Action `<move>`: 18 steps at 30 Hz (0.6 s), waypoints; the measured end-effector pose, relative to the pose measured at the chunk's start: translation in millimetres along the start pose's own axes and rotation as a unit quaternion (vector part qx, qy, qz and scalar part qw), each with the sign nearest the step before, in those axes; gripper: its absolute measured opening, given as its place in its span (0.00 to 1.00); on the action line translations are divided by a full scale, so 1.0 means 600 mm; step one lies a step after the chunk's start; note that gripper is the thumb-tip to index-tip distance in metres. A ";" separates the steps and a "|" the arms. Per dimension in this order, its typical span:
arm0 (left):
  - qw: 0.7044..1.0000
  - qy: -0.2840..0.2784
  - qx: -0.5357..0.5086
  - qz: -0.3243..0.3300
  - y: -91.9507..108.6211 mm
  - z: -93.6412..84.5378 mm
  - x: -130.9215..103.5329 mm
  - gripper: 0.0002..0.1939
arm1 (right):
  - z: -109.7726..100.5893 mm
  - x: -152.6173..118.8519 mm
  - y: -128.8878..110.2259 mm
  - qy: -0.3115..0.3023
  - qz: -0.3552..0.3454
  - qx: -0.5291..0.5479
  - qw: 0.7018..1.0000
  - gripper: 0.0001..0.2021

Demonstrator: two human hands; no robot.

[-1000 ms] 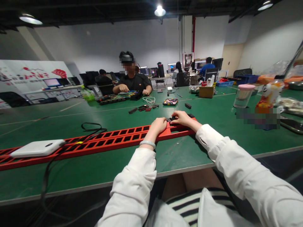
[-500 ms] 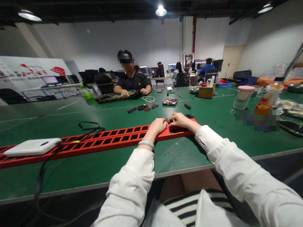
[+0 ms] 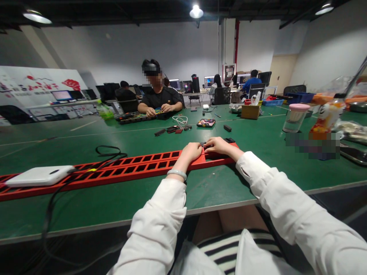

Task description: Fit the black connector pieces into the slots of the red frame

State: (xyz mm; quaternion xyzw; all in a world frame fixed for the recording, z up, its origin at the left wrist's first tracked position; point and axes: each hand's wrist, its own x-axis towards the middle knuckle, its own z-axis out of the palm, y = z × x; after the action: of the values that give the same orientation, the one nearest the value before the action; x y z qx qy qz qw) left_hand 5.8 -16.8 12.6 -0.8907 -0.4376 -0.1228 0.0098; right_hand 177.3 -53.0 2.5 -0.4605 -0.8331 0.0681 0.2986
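A long red slotted frame (image 3: 137, 168) lies across the green table in front of me. My left hand (image 3: 191, 152) rests on it near its right end, fingers curled together at a small dark part that I cannot make out. Close beside it, my right hand (image 3: 217, 146) bends over the same spot, its fingertips pinched at that part and almost meeting the left fingers. Whatever sits between the fingertips is mostly hidden. A black piece (image 3: 229, 140) shows at the frame's right end, just past my right hand.
On the frame's left part lies a white power bank (image 3: 40, 176) with a black cable (image 3: 51, 208) hanging over the table edge. Dark blocks (image 3: 172, 130), a patterned box (image 3: 205, 123) and a pink-lidded cup (image 3: 296, 117) stand farther off. A co-worker (image 3: 160, 100) sits opposite.
My hands stay at the same spot on the red frame, with only slight finger movement. Across the table, the co-worker's hands have come closer together.
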 end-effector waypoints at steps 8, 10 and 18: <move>1.000 0.002 0.002 0.001 -0.001 0.002 0.001 0.16 | -0.010 -0.002 -0.015 -0.030 0.019 -0.001 0.999 0.14; 1.000 0.000 0.001 -0.001 -0.001 0.001 0.001 0.16 | -0.008 -0.001 -0.015 -0.023 0.027 -0.003 0.999 0.13; 1.000 -0.003 -0.009 -0.015 0.001 0.000 0.001 0.17 | -0.005 -0.001 -0.016 -0.002 0.059 0.011 0.998 0.15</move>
State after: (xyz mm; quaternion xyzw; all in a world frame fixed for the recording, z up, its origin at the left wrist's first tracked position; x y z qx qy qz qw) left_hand 6.8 -16.7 13.0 -0.8846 -0.4494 -0.1245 -0.0008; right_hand 172.2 -59.5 8.7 -0.5055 -0.8044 0.0960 0.2971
